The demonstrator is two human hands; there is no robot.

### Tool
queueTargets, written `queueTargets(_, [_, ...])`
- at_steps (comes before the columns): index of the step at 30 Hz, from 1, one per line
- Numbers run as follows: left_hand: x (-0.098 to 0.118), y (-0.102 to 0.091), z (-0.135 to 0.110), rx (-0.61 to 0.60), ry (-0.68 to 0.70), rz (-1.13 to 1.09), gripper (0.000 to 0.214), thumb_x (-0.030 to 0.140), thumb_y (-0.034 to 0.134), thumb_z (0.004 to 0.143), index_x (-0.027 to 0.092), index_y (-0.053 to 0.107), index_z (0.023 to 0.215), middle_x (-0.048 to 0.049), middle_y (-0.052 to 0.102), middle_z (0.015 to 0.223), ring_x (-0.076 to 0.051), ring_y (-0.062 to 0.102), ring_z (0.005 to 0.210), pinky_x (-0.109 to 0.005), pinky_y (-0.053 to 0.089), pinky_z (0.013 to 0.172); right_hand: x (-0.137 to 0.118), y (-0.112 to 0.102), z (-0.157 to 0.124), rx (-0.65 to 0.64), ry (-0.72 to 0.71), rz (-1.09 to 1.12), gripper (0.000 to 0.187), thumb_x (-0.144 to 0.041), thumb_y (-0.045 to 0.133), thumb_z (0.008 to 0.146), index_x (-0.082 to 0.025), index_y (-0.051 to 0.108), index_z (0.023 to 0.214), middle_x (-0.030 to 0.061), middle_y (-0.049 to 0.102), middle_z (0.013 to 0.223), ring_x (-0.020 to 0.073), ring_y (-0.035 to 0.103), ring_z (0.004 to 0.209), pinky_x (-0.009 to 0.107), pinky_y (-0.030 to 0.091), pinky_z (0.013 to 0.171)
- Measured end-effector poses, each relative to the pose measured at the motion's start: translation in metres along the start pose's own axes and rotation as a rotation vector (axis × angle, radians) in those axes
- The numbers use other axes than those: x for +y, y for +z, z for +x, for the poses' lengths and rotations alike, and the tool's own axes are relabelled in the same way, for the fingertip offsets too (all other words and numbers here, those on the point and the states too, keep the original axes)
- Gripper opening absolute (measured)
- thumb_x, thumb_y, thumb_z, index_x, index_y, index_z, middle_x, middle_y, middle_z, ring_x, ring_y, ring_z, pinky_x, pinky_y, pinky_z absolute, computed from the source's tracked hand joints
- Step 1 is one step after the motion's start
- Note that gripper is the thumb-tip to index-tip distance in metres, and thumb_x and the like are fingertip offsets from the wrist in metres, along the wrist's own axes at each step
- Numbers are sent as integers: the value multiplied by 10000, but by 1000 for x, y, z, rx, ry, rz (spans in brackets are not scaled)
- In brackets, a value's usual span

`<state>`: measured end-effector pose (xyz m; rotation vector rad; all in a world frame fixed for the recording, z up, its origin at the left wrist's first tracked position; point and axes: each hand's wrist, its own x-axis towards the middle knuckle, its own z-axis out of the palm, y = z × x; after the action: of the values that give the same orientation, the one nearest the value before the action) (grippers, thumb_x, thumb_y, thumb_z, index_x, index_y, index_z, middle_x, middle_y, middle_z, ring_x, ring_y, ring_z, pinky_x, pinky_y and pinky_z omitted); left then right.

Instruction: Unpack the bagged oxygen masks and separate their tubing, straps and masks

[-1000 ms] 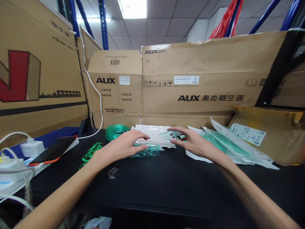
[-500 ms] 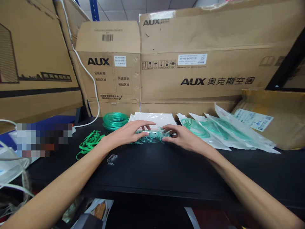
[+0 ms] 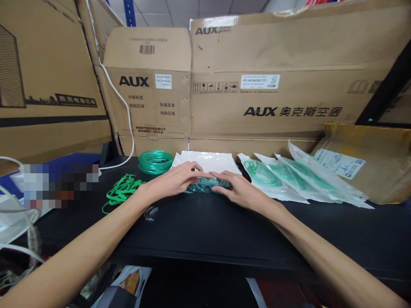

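A row of translucent green, rounded plastic pieces (image 3: 207, 185) lies on the black tabletop (image 3: 218, 231) in front of a white pouch (image 3: 208, 160). From the left, my left hand (image 3: 176, 178) curls over the row, its fingers closed at that end and partly hidden. My right hand (image 3: 240, 187) grips the other end between thumb and fingers. Above the pieces, the index fingertips of both hands almost meet. Left of my hands are a coil of green tubing (image 3: 155, 162), a tangle of flat green straps (image 3: 120, 193) and some small clear strips (image 3: 150, 214).
White-backed pouches holding green tubing (image 3: 265, 176) overlap at the right, beside a taped brown parcel (image 3: 369, 171). Large cardboard boxes (image 3: 269, 94) wall off the back. A white cable (image 3: 128, 115) hangs down at the left.
My hands have drawn closer together over the green pieces, the right one shifting left. The left index finger now reaches toward the right hand. The view has shifted slightly.
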<state>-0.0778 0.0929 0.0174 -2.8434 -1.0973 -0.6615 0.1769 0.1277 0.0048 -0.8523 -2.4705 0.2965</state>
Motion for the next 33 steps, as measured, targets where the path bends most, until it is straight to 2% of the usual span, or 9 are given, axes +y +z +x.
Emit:
queueTargets(4, [-3,1,1,7,-6,-26,436,218,443,1041,402,520,1429,-53,563,1224,-207,544,1133,-365,433,1009,1,-3,0,-24,21,-5,530,-408,617,937,-269,546,1443,103,702,1183,274,658,1035,448,489,969])
queueTargets(9, [-6,4,2,8,0,-28,457,191,458,1026,386,515,1435,-55,566,1229,-212,546,1137,-366,432,1014,2,-12,0,3,25,13,404,-374,515,992,-269,629,1365,89,699,1284,270,654,1097,438,485,990])
queueTargets(11, [-6,4,2,12,-2,-16,465,176,454,1024,372,506,1443,-57,566,1229,-211,545,1144,-363,428,1015,2,-14,0,6,1,20,377,-347,494,1000,-273,659,1331,75,714,1261,263,652,1114,420,479,996])
queueTargets(20, [-8,4,1,37,-6,-12,396,153,452,1021,300,585,1363,-63,579,1215,-205,547,1150,-354,424,1015,3,-4,0,33,-26,22,367,-322,505,1002,-302,647,1340,66,723,1225,254,662,1076,421,481,972])
queueTargets(33, [-8,5,2,35,-34,-7,370,222,463,1028,328,591,1359,-59,592,1213,-216,559,1131,-379,436,1006,-4,-3,-3,63,-20,-17,367,-369,479,1013,-299,659,1325,46,716,1264,261,659,1156,413,488,1013])
